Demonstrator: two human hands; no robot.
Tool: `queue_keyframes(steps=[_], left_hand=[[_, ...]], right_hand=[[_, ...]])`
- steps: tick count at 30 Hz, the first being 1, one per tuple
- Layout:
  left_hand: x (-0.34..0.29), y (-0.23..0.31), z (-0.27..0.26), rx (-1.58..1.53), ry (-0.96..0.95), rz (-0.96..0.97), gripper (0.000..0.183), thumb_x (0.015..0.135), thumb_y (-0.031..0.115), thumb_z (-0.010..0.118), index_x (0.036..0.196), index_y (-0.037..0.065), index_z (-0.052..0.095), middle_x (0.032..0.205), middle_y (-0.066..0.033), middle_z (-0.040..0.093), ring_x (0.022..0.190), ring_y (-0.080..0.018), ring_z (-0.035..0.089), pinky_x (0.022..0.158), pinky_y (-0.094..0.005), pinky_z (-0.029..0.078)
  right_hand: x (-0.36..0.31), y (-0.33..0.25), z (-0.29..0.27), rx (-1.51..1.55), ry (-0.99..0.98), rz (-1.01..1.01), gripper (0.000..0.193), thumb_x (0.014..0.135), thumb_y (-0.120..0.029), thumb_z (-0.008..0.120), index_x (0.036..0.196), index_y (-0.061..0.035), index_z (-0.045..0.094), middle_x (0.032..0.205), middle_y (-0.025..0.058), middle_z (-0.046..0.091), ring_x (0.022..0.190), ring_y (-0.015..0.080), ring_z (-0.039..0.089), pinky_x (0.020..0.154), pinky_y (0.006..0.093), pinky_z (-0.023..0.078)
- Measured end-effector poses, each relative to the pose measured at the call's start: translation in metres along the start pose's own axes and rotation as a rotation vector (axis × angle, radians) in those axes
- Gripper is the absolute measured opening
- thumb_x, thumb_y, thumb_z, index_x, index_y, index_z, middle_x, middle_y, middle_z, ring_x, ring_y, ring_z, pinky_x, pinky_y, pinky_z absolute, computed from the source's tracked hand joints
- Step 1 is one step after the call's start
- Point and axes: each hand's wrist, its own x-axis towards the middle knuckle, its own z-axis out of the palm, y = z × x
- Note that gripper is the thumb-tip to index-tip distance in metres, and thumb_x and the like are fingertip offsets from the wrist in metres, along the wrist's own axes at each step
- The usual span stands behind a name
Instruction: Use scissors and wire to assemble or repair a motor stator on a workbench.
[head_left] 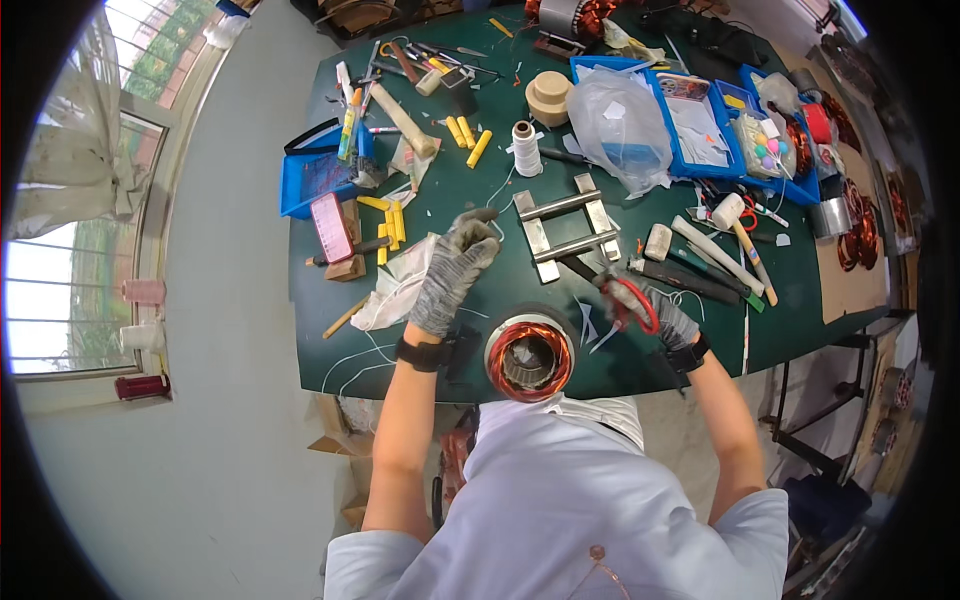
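Note:
My left hand (458, 272), in a grey knit glove, is raised over the table with its fingers closed at a thin white string. That string leads up to a white spool (525, 150) standing beyond it. In my gloved right hand (668, 316) are red-handled scissors (632, 304); their blades are partly hidden and slightly blurred. Between my hands, close to the near edge, stands a stator (530, 358) with a ring of copper windings. Past it lies a metal frame (568, 228) of two flat bars joined by two round rods.
At left are a blue bin (322, 172), a pink-screened phone (331, 228) on a wooden block, and yellow rolls (479, 149). Mallets (741, 225) and other hand tools lie at right, below blue trays (690, 125) and a clear plastic bag (620, 120).

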Motion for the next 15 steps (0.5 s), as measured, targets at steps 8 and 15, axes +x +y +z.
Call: queue_keyframes(steps=[8, 15], left_hand=[[0.036, -0.019, 0.032, -0.410, -0.214, -0.068, 0.024, 0.081, 0.028, 0.057, 0.080, 0.004, 0.053, 0.115, -0.0140, 0.053, 0.051, -0.0038, 0.039, 0.045, -0.0178, 0.032], [0.064, -0.081, 0.034, 0.249, -0.257, 0.121, 0.029, 0.084, 0.027, 0.054, 0.090, -0.001, 0.051, 0.071, -0.0083, 0.052, 0.057, -0.0182, 0.049, 0.052, -0.0310, 0.042]], right_hand=[[0.038, -0.049, 0.059, 0.430, -0.306, -0.203, 0.043, 0.091, -0.037, 0.047, 0.119, -0.0038, 0.044, 0.086, 0.0082, 0.055, 0.084, 0.0211, 0.062, 0.070, 0.0319, 0.052], [0.065, -0.046, 0.041, 0.392, -0.173, -0.345, 0.049, 0.089, -0.050, 0.042, 0.103, -0.0046, 0.051, 0.083, 0.0071, 0.054, 0.065, 0.0170, 0.052, 0.058, 0.0270, 0.042]])
